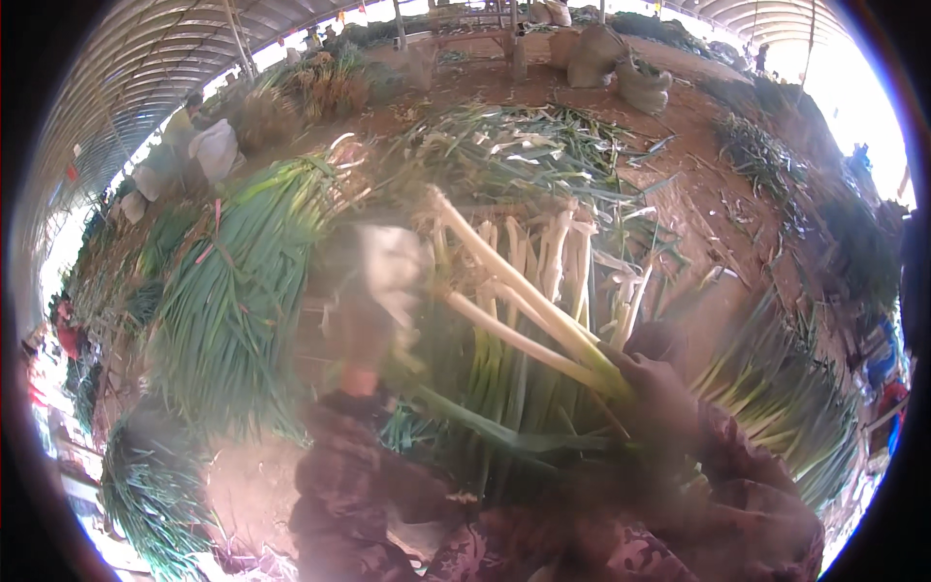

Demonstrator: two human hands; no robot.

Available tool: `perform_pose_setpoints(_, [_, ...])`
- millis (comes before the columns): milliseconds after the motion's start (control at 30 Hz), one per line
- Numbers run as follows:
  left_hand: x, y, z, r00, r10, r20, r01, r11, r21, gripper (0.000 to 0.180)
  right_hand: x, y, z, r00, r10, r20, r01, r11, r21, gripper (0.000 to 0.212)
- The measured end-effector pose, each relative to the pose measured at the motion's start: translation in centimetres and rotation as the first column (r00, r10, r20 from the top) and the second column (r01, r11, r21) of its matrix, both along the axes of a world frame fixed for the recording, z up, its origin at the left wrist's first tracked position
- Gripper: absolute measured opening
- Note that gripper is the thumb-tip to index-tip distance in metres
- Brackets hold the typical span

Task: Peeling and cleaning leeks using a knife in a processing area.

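My right hand (661, 376) is closed around a few long green onions (524, 281), whose pale stems point up and to the left. Their root ends reach toward the middle of the view. Motion smears my left hand (373, 301), raised left of those stems, with a whitish patch over it; its fingers cannot be made out. Below and behind the held stems lies a row of more green onions (558, 257), white ends facing away from me and green leaves toward me.
A large bundle of green onions (238, 281) lies to the left, another bundle (776, 407) to the right. Cut leaves (524, 145) are heaped ahead. Sacks (593, 58) stand farther back on the brown ground. A white sack (215, 150) sits at far left.
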State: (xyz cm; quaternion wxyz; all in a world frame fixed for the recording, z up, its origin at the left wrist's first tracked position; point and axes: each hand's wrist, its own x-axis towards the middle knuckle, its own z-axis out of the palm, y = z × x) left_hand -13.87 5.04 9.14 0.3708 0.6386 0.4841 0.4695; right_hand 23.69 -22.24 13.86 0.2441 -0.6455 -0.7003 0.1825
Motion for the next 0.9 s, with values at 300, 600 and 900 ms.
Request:
perform_pose_setpoints(300, [4.3,-0.2,-1.0,0.87,0.173,-0.461,-0.059,0.966,0.25,0.033,-1.8,-0.5,-0.7,0.988,0.066,0.143,-0.058,0.997,-0.058,0.074])
perform_pose_setpoints(600, [7.3,-2.0,-1.3,0.962,-0.055,0.268,0.04,0.997,0.06,0.031,-2.5,-1.7,0.4,0.975,0.164,0.152,-0.154,0.985,-0.071,0.08])
perform_pose_setpoints(900, [-10.3,3.1,1.6,0.859,0.371,-0.353,-0.439,0.888,-0.136,0.022,-1.6,-2.0,2.3,0.993,0.087,-0.083,-0.105,0.962,-0.253,0.059])
